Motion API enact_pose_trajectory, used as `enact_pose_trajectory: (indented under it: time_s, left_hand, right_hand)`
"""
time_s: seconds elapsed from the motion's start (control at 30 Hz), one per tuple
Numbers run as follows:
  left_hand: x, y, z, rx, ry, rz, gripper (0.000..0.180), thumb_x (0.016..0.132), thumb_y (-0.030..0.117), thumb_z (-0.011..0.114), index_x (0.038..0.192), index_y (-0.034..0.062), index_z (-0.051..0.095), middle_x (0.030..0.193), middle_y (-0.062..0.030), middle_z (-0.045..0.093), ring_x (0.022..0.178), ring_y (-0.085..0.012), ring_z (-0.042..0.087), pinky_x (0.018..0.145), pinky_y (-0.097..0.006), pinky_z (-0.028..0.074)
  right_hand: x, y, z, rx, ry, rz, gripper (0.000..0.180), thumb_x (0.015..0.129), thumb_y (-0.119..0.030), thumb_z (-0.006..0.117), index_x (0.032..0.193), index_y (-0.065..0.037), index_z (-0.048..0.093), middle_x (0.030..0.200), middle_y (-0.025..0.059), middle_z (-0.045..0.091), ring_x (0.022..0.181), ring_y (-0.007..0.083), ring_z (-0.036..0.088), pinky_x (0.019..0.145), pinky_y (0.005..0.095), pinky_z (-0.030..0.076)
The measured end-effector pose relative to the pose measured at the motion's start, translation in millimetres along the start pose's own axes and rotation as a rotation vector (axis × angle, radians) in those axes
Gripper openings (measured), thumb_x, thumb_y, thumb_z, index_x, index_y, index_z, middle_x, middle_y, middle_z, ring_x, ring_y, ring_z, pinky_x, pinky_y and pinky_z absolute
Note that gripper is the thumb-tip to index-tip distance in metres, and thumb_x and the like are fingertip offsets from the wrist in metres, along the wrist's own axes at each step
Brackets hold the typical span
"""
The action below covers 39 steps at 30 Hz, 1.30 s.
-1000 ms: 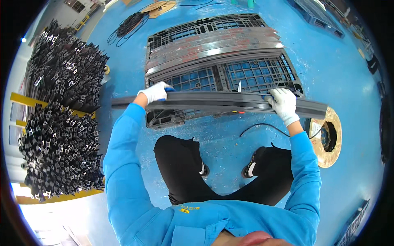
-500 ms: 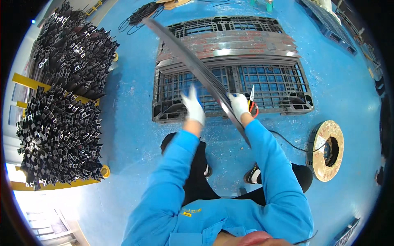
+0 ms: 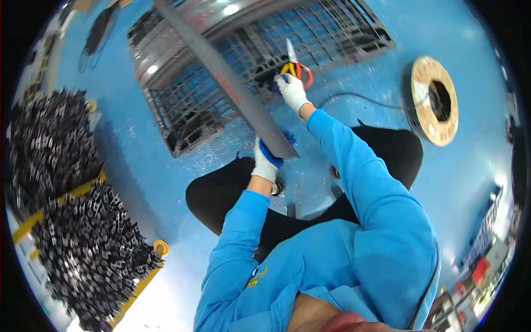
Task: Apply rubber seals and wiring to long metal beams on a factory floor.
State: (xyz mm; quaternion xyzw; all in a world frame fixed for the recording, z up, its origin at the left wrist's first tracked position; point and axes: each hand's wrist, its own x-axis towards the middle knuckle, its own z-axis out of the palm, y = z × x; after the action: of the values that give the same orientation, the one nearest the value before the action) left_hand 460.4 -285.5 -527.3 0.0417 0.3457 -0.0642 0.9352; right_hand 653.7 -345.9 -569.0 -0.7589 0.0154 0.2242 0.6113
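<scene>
A long dark-grey bar (image 3: pixel 221 77), with a reddish mark on its face, slants from the upper left down to my knees. My gloved left hand (image 3: pixel 265 160) is closed around its near end from below, part of the fingers hidden behind it. My gloved right hand (image 3: pixel 291 91) is off the bar, at the near edge of a dark plastic pallet (image 3: pixel 199 145). Its fingers curl beside the yellow and red handles of a pair of scissors (image 3: pixel 292 52), whose blades point away from me. What those fingers hold, if anything, is hidden.
A reel (image 3: pixel 437 69) with a pale side stands at right, a black cord (image 3: pixel 365 98) running from it toward my right wrist. Stacked strips (image 3: pixel 193 19) lie across the pallet. Racks of dark profiles (image 3: pixel 94 243) with yellow supports stand at left, a dark coil (image 3: pixel 99 30) beyond.
My left hand has come onto the bar's near end. My right hand has left the bar and moved to the scissors' handles. The whole view has turned and shifted.
</scene>
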Motion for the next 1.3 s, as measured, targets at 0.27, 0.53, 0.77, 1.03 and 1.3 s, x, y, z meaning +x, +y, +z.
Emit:
enact_pose_trajectory:
  time_s: [0.27, 0.53, 0.77, 1.03, 1.3]
  left_hand:
    - [-11, -4, 23, 0.083, 0.039, 0.049, 0.047, 0.091, 0.042, 0.036, 0.115, 0.0057, 0.054, 0.105, -0.0198, 0.062, 0.098, -0.0379, 0.060, 0.090, -0.053, 0.044]
    - [-73, 25, 50, -0.032, -0.141, -0.026, 0.045, 0.095, 0.037, 0.035, 0.120, 0.0031, 0.051, 0.111, -0.0215, 0.059, 0.107, -0.0388, 0.055, 0.096, -0.055, 0.039]
    - [-85, 38, 59, 0.118, -0.044, 0.026, 0.044, 0.095, 0.032, 0.038, 0.119, -0.0020, 0.051, 0.108, -0.0228, 0.059, 0.101, -0.0384, 0.058, 0.091, -0.054, 0.045]
    - [-77, 32, 60, 0.241, -0.119, 0.123, 0.042, 0.096, 0.032, 0.038, 0.119, -0.0010, 0.051, 0.109, -0.0193, 0.060, 0.101, -0.0369, 0.059, 0.086, -0.051, 0.047]
    - [-81, 32, 62, 0.341, -0.099, 0.087, 0.042, 0.097, 0.032, 0.038, 0.122, 0.0006, 0.048, 0.111, -0.0173, 0.058, 0.103, -0.0344, 0.057, 0.092, -0.049, 0.045]
  right_hand:
    - [-40, 150, -128, -0.965, 0.196, 0.264, 0.025, 0.082, -0.028, 0.050, 0.100, -0.015, 0.061, 0.099, 0.0116, 0.062, 0.095, 0.0328, 0.058, 0.079, 0.0423, 0.046]
    - [-17, 150, -95, -1.409, -0.178, -0.281, 0.018, 0.081, -0.017, 0.051, 0.092, -0.015, 0.065, 0.103, 0.0100, 0.056, 0.094, 0.0272, 0.051, 0.080, 0.0398, 0.041]
    - [-11, 154, -107, -1.468, -0.221, -0.481, 0.018, 0.081, -0.016, 0.050, 0.090, -0.011, 0.065, 0.107, 0.0112, 0.056, 0.096, 0.0288, 0.049, 0.083, 0.0426, 0.038]
    - [-26, 154, -100, -1.507, -0.206, -0.327, 0.015, 0.080, -0.016, 0.052, 0.090, -0.013, 0.063, 0.104, 0.0113, 0.055, 0.094, 0.0296, 0.050, 0.078, 0.0441, 0.041]
    - [2, 171, -91, -1.564, -0.217, -0.529, 0.016, 0.081, -0.013, 0.051, 0.083, -0.009, 0.067, 0.093, 0.0119, 0.059, 0.082, 0.0277, 0.052, 0.069, 0.0407, 0.042]
